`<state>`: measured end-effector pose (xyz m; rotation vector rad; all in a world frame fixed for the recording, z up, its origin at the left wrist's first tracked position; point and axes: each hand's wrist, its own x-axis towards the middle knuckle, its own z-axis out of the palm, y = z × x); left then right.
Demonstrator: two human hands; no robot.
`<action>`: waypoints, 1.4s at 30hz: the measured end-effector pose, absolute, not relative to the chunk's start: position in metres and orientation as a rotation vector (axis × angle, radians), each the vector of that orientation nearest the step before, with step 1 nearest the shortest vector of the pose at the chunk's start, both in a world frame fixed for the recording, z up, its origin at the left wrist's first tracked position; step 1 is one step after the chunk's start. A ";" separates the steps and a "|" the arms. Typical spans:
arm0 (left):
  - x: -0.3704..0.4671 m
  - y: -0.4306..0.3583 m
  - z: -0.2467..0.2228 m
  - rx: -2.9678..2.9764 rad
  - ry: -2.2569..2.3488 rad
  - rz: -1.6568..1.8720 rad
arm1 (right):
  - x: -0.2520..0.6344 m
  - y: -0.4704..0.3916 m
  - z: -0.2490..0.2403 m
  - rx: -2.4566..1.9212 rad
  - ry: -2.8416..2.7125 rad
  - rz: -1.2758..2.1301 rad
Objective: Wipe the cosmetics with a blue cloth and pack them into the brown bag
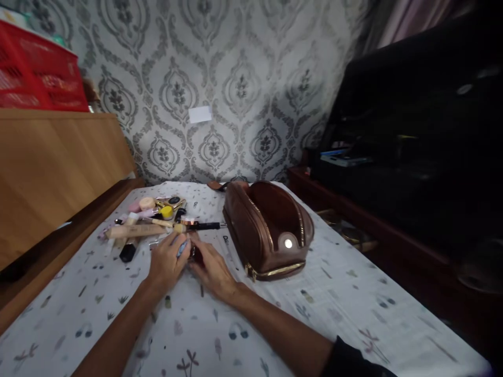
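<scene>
clutching small item, both hands (190, 262)

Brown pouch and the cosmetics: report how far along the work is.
Done: the brown pouch stands unzipped and open on the patterned tablecloth; what is inside cannot be made out. In hand: the left hand and right hand meet over a small dark item, and the left grip also holds something pale blue. Left: the pile of cosmetics lies beside the pouch, outside it.

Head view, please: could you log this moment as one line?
left hand: on small item | right hand: beside it | cosmetics pile behind | brown pouch open
</scene>
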<state>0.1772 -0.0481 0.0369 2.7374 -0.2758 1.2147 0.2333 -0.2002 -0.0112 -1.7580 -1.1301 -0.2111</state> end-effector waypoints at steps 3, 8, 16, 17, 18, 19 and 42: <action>0.179 -0.043 0.037 2.688 -0.205 1.165 | 0.235 -0.201 -0.013 -1.776 -1.116 -0.207; 0.185 -0.031 0.033 2.550 -0.072 1.016 | 0.241 -0.198 -0.017 -1.743 -1.089 -0.179; 0.191 -0.023 0.025 2.166 0.091 0.913 | 0.247 -0.195 -0.017 -1.672 -0.990 -0.080; 0.191 -0.022 0.025 2.154 0.077 0.917 | 0.247 -0.196 -0.017 -1.670 -0.978 -0.078; 0.191 -0.022 0.025 2.163 0.047 0.919 | 0.247 -0.196 -0.016 -1.667 -0.969 -0.072; 0.191 -0.021 0.025 2.192 0.000 0.920 | 0.247 -0.196 -0.016 -1.664 -0.964 -0.063; 0.195 -0.023 0.027 1.983 0.148 0.592 | 0.242 -0.195 -0.019 -1.926 -1.125 -0.271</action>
